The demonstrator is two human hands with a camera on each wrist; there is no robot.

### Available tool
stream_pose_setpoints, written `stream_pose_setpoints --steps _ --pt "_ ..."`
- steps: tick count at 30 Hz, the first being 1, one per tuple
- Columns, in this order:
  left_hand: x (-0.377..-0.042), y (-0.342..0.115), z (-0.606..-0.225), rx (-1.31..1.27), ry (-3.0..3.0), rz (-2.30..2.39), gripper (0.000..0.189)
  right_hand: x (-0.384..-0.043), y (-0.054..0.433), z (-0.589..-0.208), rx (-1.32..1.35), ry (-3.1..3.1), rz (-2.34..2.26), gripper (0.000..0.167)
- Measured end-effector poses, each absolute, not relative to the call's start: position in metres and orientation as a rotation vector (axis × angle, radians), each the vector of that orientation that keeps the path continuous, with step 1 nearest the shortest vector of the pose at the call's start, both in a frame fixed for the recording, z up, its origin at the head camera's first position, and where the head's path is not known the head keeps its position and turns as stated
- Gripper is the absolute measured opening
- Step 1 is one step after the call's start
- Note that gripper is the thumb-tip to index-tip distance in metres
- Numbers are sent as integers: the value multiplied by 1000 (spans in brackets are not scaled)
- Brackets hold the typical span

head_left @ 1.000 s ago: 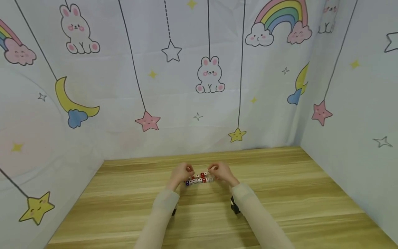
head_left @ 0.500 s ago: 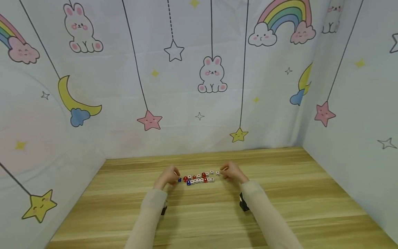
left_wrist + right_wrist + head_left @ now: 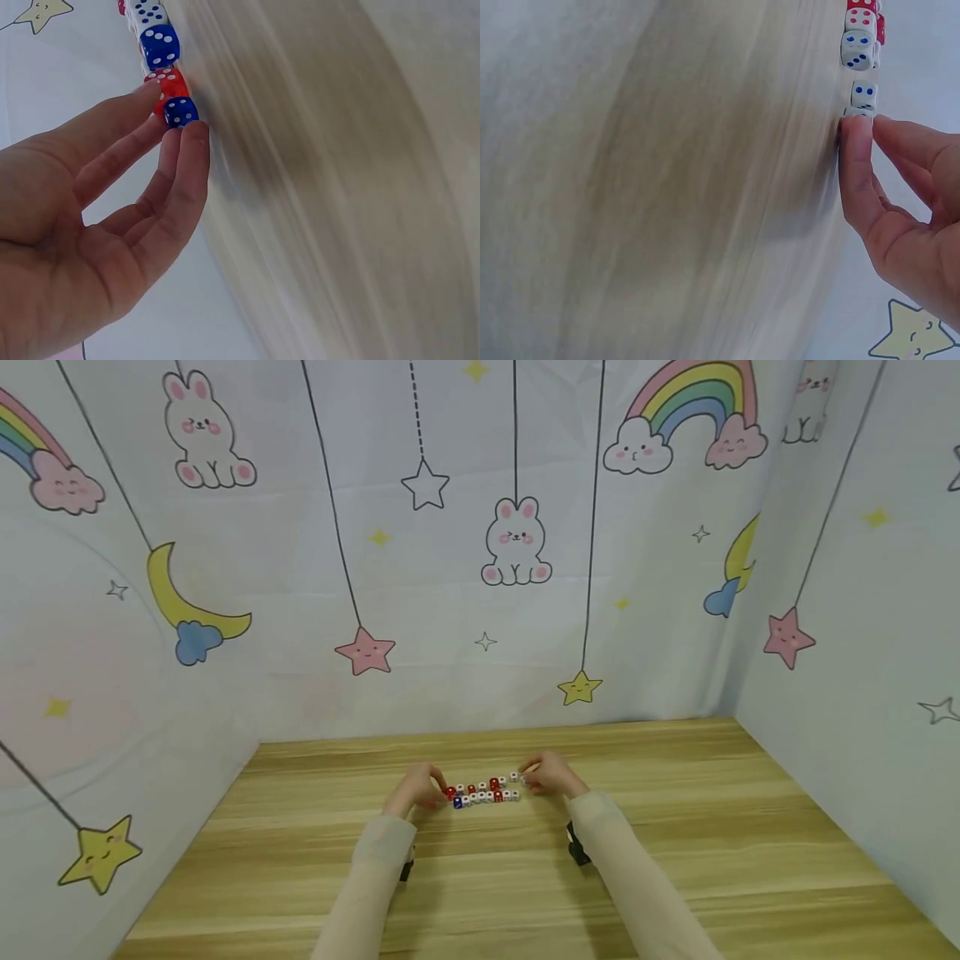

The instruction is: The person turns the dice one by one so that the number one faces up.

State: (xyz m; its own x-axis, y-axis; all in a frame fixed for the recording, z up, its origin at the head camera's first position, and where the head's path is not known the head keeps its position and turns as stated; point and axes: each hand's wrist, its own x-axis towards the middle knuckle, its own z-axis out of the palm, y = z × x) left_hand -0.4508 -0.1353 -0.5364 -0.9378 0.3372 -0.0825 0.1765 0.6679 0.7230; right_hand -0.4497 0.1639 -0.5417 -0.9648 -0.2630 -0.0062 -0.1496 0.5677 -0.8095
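Two rows of dice lie on the wooden table. My left hand is at the left end of the back row, thumb and fingertips around a small blue die. A red die lies right beside it, partly covered by the thumb. A blue die heads the front row, which is mostly white dice. At the right end of the back row my right hand pinches a white die between thumb and fingertips; most of that die is hidden. Another white die lies just past it.
The back row holds red and white dice with gaps, such as a larger red die. The wooden table runs back to a white cloth wall printed with bunnies and stars. Dark wrist straps show under both sleeves.
The hands first moved apart to the back row's ends, uncovering its dice. Since then both have come slightly inward, the left hand bringing the small blue die up beside the red one.
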Motion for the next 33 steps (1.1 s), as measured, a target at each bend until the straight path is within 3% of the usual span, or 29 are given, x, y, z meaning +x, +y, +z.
stream_pose_setpoints --steps 3,6,10,14,23,29,33 --pt "-466 -138 -558 550 2687 1152 17 -494 172 -590 -398 2686 -1333 20" --pt "-445 -129 -533 446 2734 1107 15 -510 172 -610 -453 2708 -1338 23" --pt "-394 -113 -476 339 2780 1045 10 -500 168 -600 -493 2739 -1331 16" --pt "-370 -107 -453 361 2821 1007 10 -488 162 -583 -380 2748 -1324 12" --pt "-371 -100 -452 351 2816 985 9 -496 160 -592 -411 2732 -1333 16" --pt "-372 -97 -451 361 2808 970 15 -456 143 -549 -374 2711 -1318 20" --pt "-372 -96 -451 364 2806 953 18 -472 148 -567 -491 2717 -1297 17"
